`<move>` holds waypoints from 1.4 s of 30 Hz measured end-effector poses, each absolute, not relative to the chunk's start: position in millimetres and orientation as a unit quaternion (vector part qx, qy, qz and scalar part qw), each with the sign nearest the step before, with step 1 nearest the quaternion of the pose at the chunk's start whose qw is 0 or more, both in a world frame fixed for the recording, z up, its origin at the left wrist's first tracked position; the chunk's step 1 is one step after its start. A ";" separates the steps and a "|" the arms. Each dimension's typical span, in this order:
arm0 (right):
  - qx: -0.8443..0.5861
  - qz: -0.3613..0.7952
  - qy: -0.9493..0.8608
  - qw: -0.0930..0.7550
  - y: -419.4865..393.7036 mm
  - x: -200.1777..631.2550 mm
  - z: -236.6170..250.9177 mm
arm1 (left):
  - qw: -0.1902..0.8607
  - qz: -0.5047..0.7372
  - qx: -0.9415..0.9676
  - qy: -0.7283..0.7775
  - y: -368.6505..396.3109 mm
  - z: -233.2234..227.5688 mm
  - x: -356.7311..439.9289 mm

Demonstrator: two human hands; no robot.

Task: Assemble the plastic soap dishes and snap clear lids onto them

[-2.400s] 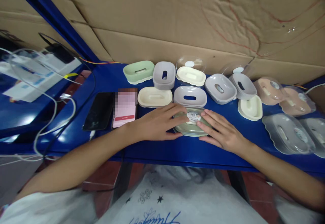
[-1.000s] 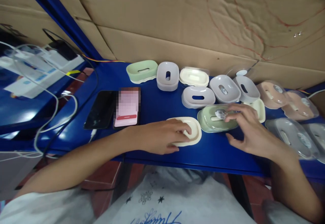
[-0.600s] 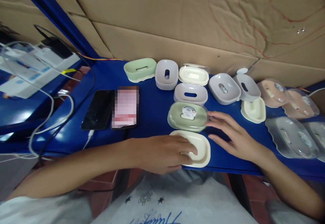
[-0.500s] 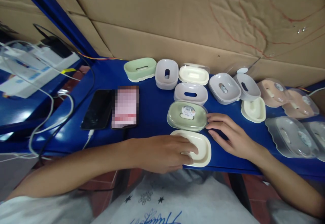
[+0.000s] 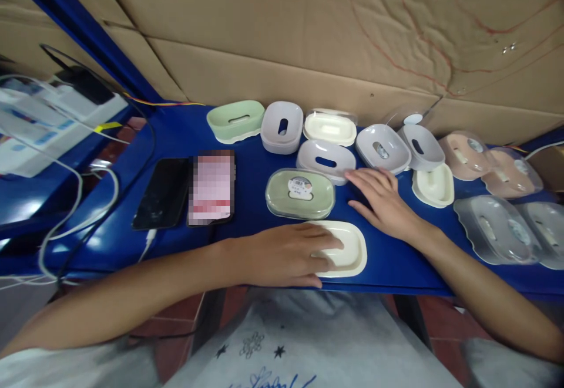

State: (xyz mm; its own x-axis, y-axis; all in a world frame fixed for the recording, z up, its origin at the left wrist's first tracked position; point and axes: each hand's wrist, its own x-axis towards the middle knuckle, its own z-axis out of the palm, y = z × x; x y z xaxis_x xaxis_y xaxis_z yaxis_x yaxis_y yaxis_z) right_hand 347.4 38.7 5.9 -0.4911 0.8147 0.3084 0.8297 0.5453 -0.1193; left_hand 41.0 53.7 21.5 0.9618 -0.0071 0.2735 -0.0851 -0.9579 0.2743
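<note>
My left hand (image 5: 299, 254) lies over the left part of a cream oval tray (image 5: 352, 256) at the table's front edge, fingers spread and resting on it. Just behind the tray sits a green soap box (image 5: 282, 200) with a clear lid and a round label. My right hand (image 5: 381, 200) is open to the right of that box, its fingertips at the near right corner of a pale lilac dish (image 5: 339, 165) with a slot in its floor. Whether the fingertips touch the dish I cannot tell.
Along the cardboard wall stand a green dish (image 5: 238, 119), more lilac dishes (image 5: 282, 140) and a lidded cream one (image 5: 330, 128). Peach boxes (image 5: 467, 156) and clear-lidded grey boxes (image 5: 493, 232) are at right. Two phones (image 5: 161, 194) and a power strip (image 5: 66, 127) with cables lie left.
The green lidded box has shifted left, away from my right hand. My right hand has moved up and slightly left, to the lilac dish. My left hand stays on the cream tray.
</note>
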 end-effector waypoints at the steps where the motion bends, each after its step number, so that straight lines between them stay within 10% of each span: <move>1: -0.485 -0.047 -0.858 0.161 38.5 347.4 5.6 | 0.130 0.138 0.982 -0.022 54.6 20.4 40.9; 12: -0.444 0.023 -0.861 0.249 0.5 364.0 46.7 | -0.072 0.170 0.980 0.074 68.6 34.4 37.5; 31: -0.297 -0.016 -0.935 0.192 -4.1 327.4 25.9 | -0.075 0.131 0.986 0.064 79.4 29.5 37.9; 42: -0.579 -0.178 -0.773 0.189 50.3 397.4 39.1 | 0.026 0.147 0.988 0.044 76.1 28.4 37.5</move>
State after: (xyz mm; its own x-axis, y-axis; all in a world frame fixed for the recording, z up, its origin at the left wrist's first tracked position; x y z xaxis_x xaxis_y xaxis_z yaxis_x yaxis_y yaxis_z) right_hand 397.4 50.3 39.1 -0.2573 0.8272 0.4995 0.9625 0.2654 0.0563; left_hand 37.5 76.1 28.4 0.9527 0.0941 0.2891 0.0790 -0.9949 0.0634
